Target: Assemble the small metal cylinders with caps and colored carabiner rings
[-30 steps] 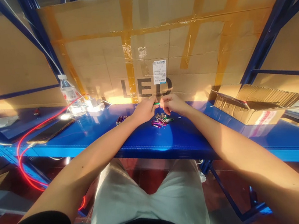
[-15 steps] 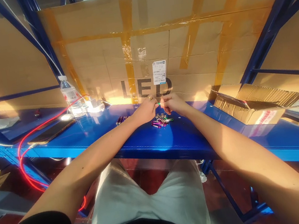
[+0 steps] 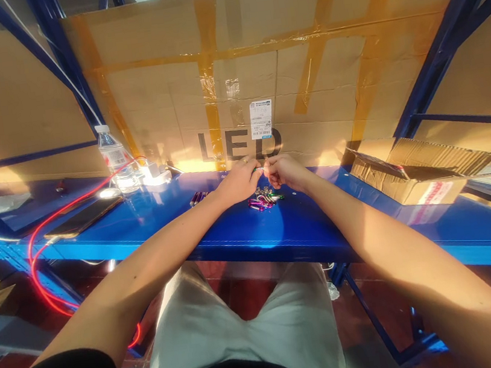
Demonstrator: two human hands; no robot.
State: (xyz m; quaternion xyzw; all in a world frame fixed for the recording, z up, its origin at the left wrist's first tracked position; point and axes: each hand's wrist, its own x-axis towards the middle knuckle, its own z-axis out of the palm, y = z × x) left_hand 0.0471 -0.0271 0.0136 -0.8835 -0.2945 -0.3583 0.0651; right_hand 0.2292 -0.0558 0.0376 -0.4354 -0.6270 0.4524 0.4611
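Both hands meet over the shelf, fingertips pinched together on one tiny green piece (image 3: 256, 169). The left hand (image 3: 238, 182) closes on it from nine o'clock, the right hand (image 3: 284, 172) from three, each with thumb and forefinger tight and the other fingers curled under. Held that way, up off the surface and square to the eyes, the small part looks to be steadied from both ends for fine work. What the piece is, I cannot tell; only a sliver of green shows between the fingers.

Just below the grip, at six o'clock, sits a little pile (image 3: 263, 198) of purple, green and silvery bits on the blue shelf (image 3: 234, 234), within easy reach. A few purple ones (image 3: 198, 197) lie apart at nine o'clock.

Farther out at nine: a phone (image 3: 83, 216), a red cable (image 3: 43, 243), a water bottle (image 3: 115, 159). At three o'clock, an open carton (image 3: 413, 175), its contents hidden. Behind, a taped cardboard sheet (image 3: 302, 66) marked LED; the hands cover the lower edge of the letters.
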